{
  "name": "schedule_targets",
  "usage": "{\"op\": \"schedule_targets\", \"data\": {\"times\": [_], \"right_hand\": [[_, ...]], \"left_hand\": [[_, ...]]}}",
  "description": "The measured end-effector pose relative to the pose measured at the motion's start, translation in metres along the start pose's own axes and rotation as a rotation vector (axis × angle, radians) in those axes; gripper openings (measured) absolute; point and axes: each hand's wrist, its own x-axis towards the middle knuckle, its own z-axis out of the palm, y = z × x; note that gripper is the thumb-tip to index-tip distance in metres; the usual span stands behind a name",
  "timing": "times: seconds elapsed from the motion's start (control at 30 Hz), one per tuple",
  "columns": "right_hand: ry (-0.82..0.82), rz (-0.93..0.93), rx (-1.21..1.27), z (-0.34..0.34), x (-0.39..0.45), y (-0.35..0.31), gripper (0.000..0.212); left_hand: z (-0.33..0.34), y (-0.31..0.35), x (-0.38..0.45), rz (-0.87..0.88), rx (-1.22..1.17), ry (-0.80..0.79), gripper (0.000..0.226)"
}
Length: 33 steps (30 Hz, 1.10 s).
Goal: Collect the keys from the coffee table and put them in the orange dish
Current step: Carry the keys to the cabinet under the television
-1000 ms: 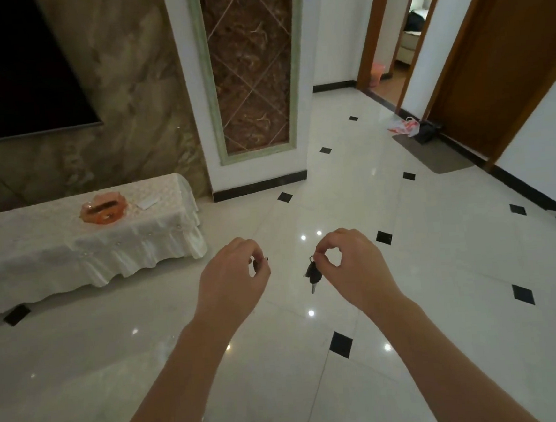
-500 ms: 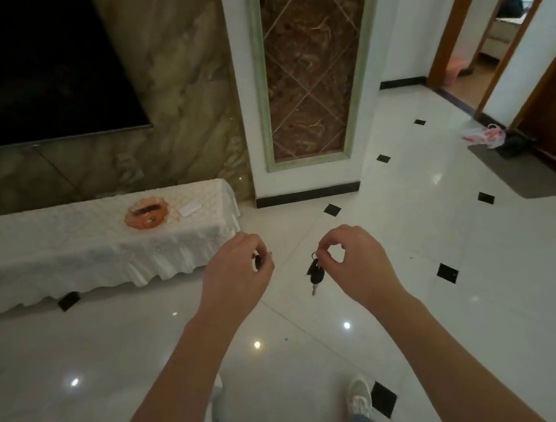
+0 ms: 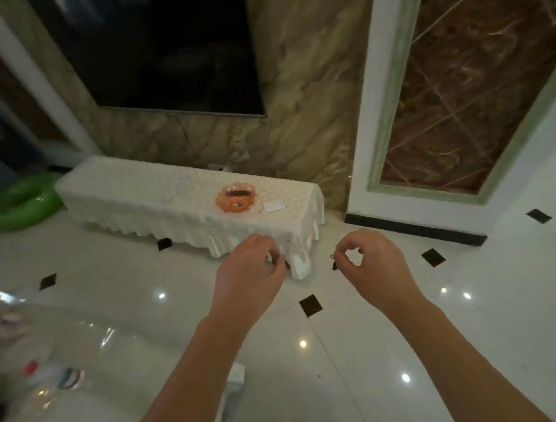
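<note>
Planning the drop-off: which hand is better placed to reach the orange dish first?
Left, probably. The left hand sits almost directly below the orange dish, near the covered bench; the right hand, pinching a dark key, is further aside.

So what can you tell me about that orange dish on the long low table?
The orange dish is small and roundish with a scalloped, petal-like rim, and looks glossy, like glass or glazed ceramic. It sits upright on the white cloth-covered table, toward its right end, beside a white card. Something dark lies inside, too blurred to identify. Neither hand touches it.
</note>
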Motion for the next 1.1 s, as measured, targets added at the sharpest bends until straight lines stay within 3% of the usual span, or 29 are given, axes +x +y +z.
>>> {"op": "schedule_targets", "data": {"times": [0.27,0.5,0.7,1.1], "right_hand": [[-0.138,-0.174,0.062,0.065,0.088,-0.052,0.006],[-0.114,-0.142,-0.009,0.105,0.172,-0.085,0.016],[-0.087,-0.161,-0.01,0.128,0.237,-0.11,0.008],[-0.238,-0.175,0.004,0.22,0.347,-0.143,0.009]], "left_hand": [[-0.023,-0.072,0.032,-0.199,0.051,0.13,0.006],[-0.021,-0.139,0.116,-0.191,-0.007,0.168,0.022],[-0.022,-0.184,0.178,-0.144,-0.051,0.125,0.022],[-0.028,-0.28,0.247,-0.275,0.007,0.191,0.019]]}}
